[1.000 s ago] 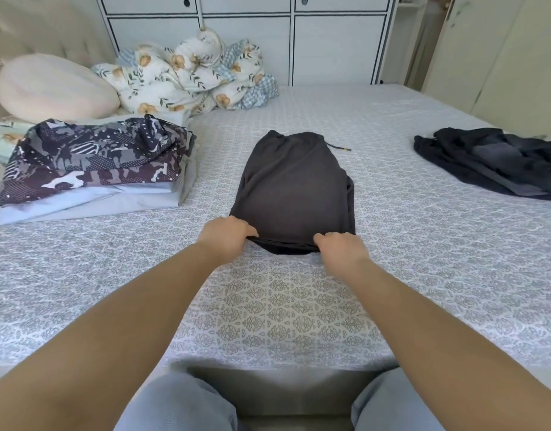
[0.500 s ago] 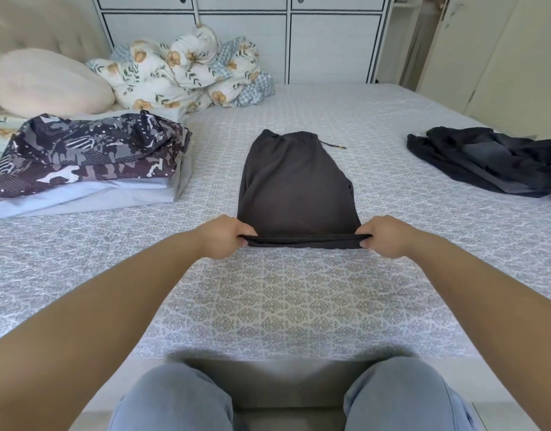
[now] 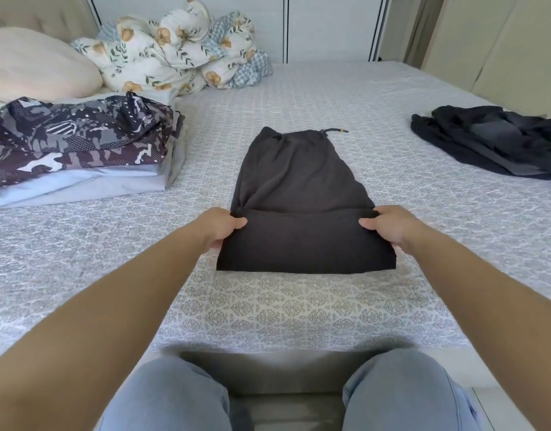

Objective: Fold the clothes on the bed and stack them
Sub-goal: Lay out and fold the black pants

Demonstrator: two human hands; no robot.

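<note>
A dark grey garment (image 3: 299, 188) lies lengthwise in the middle of the bed (image 3: 423, 244), its drawstring waistband at the far end and its near end lifted and turned over toward the far side. The left hand (image 3: 219, 227) pinches the left corner of that raised fold, thumb on top and fingers curled beneath the cloth; the right hand (image 3: 389, 225) grips the right corner the same way, thumb laid over the fabric. Between the two hands the folded flap hangs down as a flat dark panel just above the patterned bedspread. On the far left stands a stack of folded clothes (image 3: 81, 157), a camouflage-print piece uppermost and pale blue pieces below. Behind it are a pale pink pillow (image 3: 37, 63) and a bunched floral quilt (image 3: 180, 57). On the far right, well apart from the garment, lies a heap of black clothes (image 3: 491, 141), unfolded. The person's knees in light blue trousers (image 3: 180, 396) show at the near edge
</note>
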